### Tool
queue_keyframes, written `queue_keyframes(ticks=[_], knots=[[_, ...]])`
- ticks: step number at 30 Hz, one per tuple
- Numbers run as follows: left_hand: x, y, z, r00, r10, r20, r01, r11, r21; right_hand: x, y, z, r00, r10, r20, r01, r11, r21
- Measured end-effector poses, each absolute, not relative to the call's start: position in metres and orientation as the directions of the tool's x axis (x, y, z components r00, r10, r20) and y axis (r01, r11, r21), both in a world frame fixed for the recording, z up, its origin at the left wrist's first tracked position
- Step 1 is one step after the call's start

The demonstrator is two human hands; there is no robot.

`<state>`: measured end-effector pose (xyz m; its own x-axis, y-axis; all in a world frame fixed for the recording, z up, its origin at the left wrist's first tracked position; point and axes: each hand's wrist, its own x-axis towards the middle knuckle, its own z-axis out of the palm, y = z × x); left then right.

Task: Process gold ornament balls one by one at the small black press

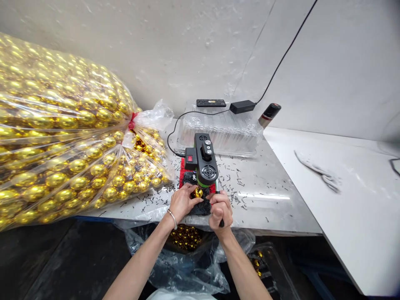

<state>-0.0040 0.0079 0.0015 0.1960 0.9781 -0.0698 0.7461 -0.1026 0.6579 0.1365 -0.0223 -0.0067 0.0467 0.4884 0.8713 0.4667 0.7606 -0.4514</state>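
Observation:
A shiny gold ball (pixel 198 192) is pinched between the thumb and fingers of my left hand (pixel 183 203), right under the front end of a black device (pixel 206 160). That device has round vents, knobs and a side box with a red switch. My right hand (pixel 221 209) is closed around a thin tool with a black handle (pixel 221 223). Its metal shaft rises beside the device's head; whether it joins the device I cannot tell. Beneath both hands lies a dark pad with red edges (pixel 182 173), partly hidden by them.
A big clear bag of gold balls (pixel 68 137), tied with red, fills the left side. Behind the device stand a clear plastic tray (pixel 218 139), a power adapter (pixel 242 106), a remote (pixel 211 103) and a dark-capped can (pixel 270 113). Black scraps litter the metal tabletop (pixel 275 179). More gold balls (pixel 186 237) sit below the edge.

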Motion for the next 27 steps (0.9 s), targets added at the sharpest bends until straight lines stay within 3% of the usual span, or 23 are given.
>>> queue_keyframes(ticks=[5, 10, 14, 16, 18, 20, 23, 25, 27], knots=[[-0.003, 0.007, 0.001, 0.197, 0.978, -0.067, 0.761, -0.11, 0.64, 0.137, -0.022, -0.008, -0.041, 0.464, 0.885, 0.499, 0.777, -0.384], [-0.003, 0.009, 0.003, 0.187, 0.982, -0.032, 0.734, -0.118, 0.669, 0.135, -0.028, 0.033, 0.059, 0.533, 0.844, 0.464, 0.734, -0.496], [-0.016, -0.011, 0.005, 0.117, 0.993, 0.022, 0.566, -0.085, 0.82, 0.133, -0.029, 0.07, 0.129, 0.617, 0.776, 0.456, 0.658, -0.599], [-0.024, -0.035, -0.003, 0.148, 0.986, -0.079, 0.411, 0.011, 0.912, 0.132, -0.029, 0.076, 0.122, 0.618, 0.777, 0.449, 0.664, -0.598], [-0.027, -0.064, -0.022, 0.288, 0.912, -0.291, 0.247, 0.223, 0.943, 0.13, -0.03, 0.074, 0.117, 0.597, 0.794, 0.446, 0.682, -0.579], [-0.023, -0.092, -0.049, 0.381, 0.778, -0.5, 0.135, 0.488, 0.862, 0.129, -0.03, 0.068, 0.12, 0.577, 0.808, 0.442, 0.697, -0.564], [-0.016, -0.119, -0.089, 0.282, 0.587, -0.759, -0.122, 0.806, 0.579, 0.128, -0.031, 0.062, 0.117, 0.563, 0.818, 0.435, 0.711, -0.552], [-0.016, -0.127, -0.102, 0.259, 0.479, -0.839, -0.28, 0.868, 0.409, 0.129, -0.031, 0.062, 0.101, 0.562, 0.821, 0.435, 0.717, -0.545], [-0.022, -0.131, -0.103, 0.297, 0.452, -0.841, -0.369, 0.867, 0.335, 0.129, -0.03, 0.063, 0.082, 0.562, 0.823, 0.441, 0.72, -0.535]])
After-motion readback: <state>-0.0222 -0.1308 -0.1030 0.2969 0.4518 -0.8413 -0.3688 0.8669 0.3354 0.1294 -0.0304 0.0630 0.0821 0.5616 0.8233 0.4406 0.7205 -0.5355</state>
